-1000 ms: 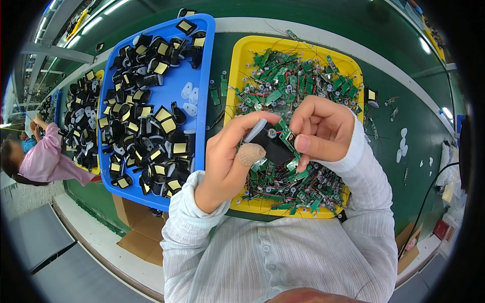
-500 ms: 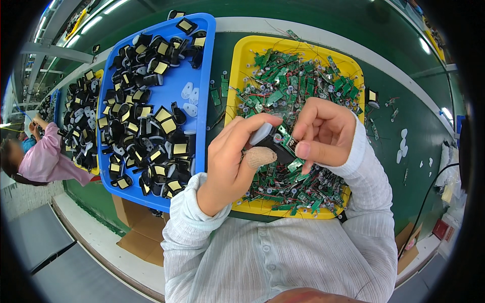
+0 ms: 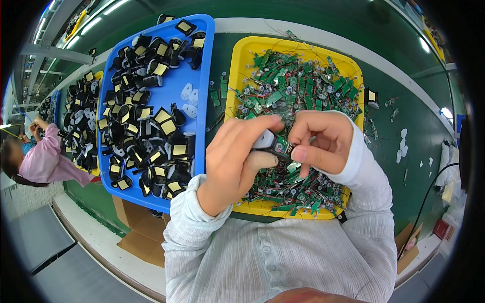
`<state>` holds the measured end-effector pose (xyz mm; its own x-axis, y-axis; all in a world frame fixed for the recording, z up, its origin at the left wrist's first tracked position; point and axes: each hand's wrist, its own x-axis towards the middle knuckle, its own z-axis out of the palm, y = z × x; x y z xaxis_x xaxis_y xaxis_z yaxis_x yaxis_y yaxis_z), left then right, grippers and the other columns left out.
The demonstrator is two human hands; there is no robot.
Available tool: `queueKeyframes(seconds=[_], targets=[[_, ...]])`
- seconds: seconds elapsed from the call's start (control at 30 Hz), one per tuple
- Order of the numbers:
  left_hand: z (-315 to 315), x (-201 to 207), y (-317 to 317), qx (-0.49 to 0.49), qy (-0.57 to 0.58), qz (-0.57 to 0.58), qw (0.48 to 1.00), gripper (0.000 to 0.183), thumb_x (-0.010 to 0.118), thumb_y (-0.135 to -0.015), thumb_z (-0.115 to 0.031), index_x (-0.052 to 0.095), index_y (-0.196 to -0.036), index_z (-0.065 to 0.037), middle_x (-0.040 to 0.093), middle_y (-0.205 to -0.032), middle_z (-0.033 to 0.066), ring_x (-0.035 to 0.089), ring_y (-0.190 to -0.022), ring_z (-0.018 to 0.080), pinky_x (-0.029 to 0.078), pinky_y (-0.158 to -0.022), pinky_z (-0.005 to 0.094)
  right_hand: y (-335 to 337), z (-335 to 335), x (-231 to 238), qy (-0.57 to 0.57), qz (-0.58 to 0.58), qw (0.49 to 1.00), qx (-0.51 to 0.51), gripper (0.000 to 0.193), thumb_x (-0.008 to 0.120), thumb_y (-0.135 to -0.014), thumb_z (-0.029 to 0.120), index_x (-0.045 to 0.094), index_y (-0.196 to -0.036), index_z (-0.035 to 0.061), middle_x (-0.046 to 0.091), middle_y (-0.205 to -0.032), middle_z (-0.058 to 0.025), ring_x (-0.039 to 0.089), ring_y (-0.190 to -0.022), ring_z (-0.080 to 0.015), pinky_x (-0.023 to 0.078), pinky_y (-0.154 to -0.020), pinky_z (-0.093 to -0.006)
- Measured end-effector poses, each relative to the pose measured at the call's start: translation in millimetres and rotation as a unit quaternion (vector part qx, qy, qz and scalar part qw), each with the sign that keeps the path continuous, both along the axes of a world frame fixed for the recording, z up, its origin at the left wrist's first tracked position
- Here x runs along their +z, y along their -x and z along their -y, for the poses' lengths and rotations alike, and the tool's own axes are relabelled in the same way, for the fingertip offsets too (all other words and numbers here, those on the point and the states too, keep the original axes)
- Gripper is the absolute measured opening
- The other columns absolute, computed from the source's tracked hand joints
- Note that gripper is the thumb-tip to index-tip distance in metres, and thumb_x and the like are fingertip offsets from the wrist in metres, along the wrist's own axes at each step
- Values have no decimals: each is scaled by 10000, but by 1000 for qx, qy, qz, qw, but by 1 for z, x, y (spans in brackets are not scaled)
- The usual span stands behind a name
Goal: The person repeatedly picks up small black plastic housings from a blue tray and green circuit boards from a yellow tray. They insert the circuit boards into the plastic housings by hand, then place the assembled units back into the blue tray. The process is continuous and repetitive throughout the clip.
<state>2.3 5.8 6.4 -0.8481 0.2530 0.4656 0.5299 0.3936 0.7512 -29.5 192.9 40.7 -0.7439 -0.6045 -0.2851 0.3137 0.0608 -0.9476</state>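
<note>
My left hand (image 3: 230,156) is closed around a small black plastic housing (image 3: 279,150) with a pale grey cap (image 3: 263,139). A tan cover wraps its thumb. My right hand (image 3: 323,141) pinches at a small green circuit board (image 3: 284,144) lying against the housing's open side. Its fingertips hide part of the board, so how far it sits inside cannot be seen. Both hands are above a yellow tray (image 3: 239,63) heaped with green circuit boards and thin wires.
To the left, a blue tray (image 3: 172,92) holds many black housings with cream pads, plus loose pale caps (image 3: 190,109). Beyond it stands another yellow tray (image 3: 99,83) of housings, near a person in pink (image 3: 48,156). Small white pieces (image 3: 402,146) and stray boards lie right.
The housing has tilted, and its pale cap now faces more toward me. My left fingers have shifted over its top. My right hand has moved slightly down and left, still pinching at the board.
</note>
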Motion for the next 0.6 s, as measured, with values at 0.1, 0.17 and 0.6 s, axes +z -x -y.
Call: queueKeyframes(seconds=[0.1, 0.17, 0.6], targets=[[-3, -4, 3, -38, -105, 63, 992, 425, 605, -731, -83, 509, -1130, 26, 583, -1021, 138, 558, -862, 254, 429, -750, 310, -10, 4, -2, -82, -257, 962, -33, 121, 641, -728, 33, 526, -748, 4, 451, -637, -33, 497, -529, -110, 446, -452, -226], [-5, -7, 1, -58, -173, 123, 975, 463, 596, -738, -81, 482, -1177, 12, 567, -1080, 139, 550, -924, 257, 418, -794, 310, -13, 6, 0, -171, -397, 901, -33, 126, 645, -703, 22, 530, -751, 11, 450, -634, -59, 496, -514, -153, 417, -450, -254], [-7, -2, -1, -12, -122, 109, 986, 450, 617, -721, -99, 508, -1148, -9, 606, -945, 112, 542, -821, 234, 428, -727, 311, -16, 7, 1, -193, -410, 891, -35, 99, 595, -735, 52, 524, -782, 1, 458, -660, -90, 473, -511, -194, 372, -471, -280]])
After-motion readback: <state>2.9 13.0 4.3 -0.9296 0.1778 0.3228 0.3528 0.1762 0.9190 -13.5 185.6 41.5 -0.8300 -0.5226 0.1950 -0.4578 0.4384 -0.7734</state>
